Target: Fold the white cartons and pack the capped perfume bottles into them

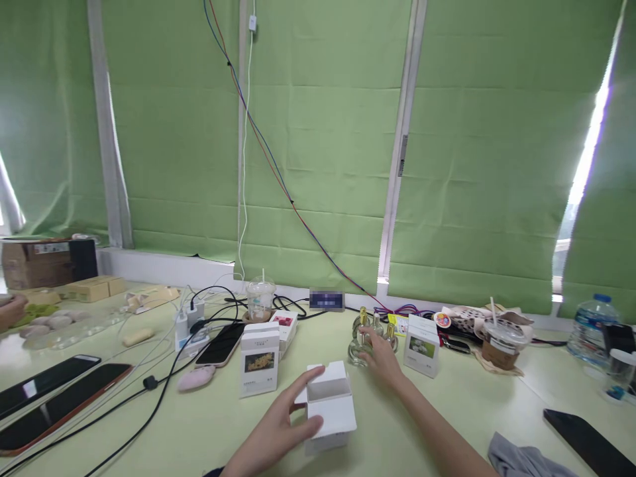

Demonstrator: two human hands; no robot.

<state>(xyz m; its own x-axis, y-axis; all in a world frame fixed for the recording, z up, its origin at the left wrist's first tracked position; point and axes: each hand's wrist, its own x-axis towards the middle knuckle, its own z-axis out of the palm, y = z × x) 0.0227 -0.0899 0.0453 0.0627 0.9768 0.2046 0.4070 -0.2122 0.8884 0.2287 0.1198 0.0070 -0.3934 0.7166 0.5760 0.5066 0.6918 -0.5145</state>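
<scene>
My left hand (pixel 283 424) grips a small white cardboard box (pixel 332 414) by its left side, thumb in front and fingers behind. The box's top is open, its flaps are up, and the inside looks empty. Farther forward, my right hand (pixel 382 358) has its fingers around a clear glass perfume bottle (pixel 356 354) with a gold neck, in a cluster of several such bottles. Part of that bottle is hidden by the fingers. A closed white box (pixel 422 346) with a flower picture stands right of the cluster. Another picture box (pixel 260 361) stands to the left.
Behind the left box is a white box with a pink picture (pixel 285 331). Phones (pixel 221 344), cables (pixel 173 381) and a pink mouse-shaped item (pixel 196 378) lie on the left. Drink cups (pixel 501 348), a water bottle (pixel 593 328) and a dark phone (pixel 586 437) are right. Another person's hand (pixel 12 311) shows far left.
</scene>
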